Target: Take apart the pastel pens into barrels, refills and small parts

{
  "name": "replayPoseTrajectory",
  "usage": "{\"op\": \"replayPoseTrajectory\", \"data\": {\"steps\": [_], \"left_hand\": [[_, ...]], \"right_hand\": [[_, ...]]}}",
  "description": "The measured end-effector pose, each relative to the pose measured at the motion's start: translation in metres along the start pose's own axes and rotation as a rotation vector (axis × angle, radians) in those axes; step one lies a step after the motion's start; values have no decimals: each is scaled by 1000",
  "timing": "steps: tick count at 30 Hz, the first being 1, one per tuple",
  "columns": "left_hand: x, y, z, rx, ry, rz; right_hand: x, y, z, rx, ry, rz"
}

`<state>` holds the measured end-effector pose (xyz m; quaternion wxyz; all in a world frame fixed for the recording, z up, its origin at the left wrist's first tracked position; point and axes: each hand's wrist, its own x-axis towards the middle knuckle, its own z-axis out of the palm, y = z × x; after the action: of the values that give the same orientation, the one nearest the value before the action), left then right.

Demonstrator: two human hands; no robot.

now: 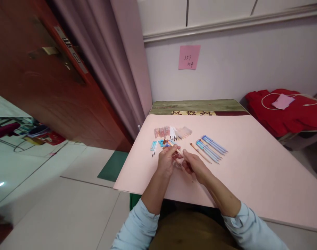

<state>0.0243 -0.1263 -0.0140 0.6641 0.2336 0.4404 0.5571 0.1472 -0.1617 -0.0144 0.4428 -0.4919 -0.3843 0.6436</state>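
Note:
Between my two hands is a pen (178,150) with a pale barrel and an orange-brown part, slanting above the table. My left hand (166,160) is closed around its upper end, thumb on top. My right hand (196,166) pinches the lower end, its other fingers curled under. Just beyond my left hand lie small blue and brown pen parts (163,142) and thin white refills (155,149). Right of my hands lies a row of pens (209,149) with blue, teal and orange barrels. A thin dark-tipped piece (191,180) shows below my right hand, partly hidden.
Farther back on the pink-covered table (252,166) lie patterned tubes (162,132), more white refills (173,133) and clear barrels (183,132). Red cloth (278,114) with a white cord is piled at the right. A wooden door (77,86) and curtain (122,52) stand left.

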Motion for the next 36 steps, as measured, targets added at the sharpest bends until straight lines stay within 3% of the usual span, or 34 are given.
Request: {"op": "replayPoseTrajectory", "data": {"steps": [3,10,15,21,29,36], "left_hand": [[8,5,1,9,17,-44],[31,11,2,22,106,3],[33,7,-2,63,91,48],[32,3,-6,78,195,116],[41,12,-21,37,241,98],[39,13,-44,403,182,204]], "right_hand": [[17,0,-6,5,-97,65],[56,-2,-11,-121,-12,-135],[72,5,-13,-133,-179,-106],[72,14,-20,-108,-189,-151],[65,-3,-39,-180,-115,-172],[65,1,-36,-263,-107,-184]]}}
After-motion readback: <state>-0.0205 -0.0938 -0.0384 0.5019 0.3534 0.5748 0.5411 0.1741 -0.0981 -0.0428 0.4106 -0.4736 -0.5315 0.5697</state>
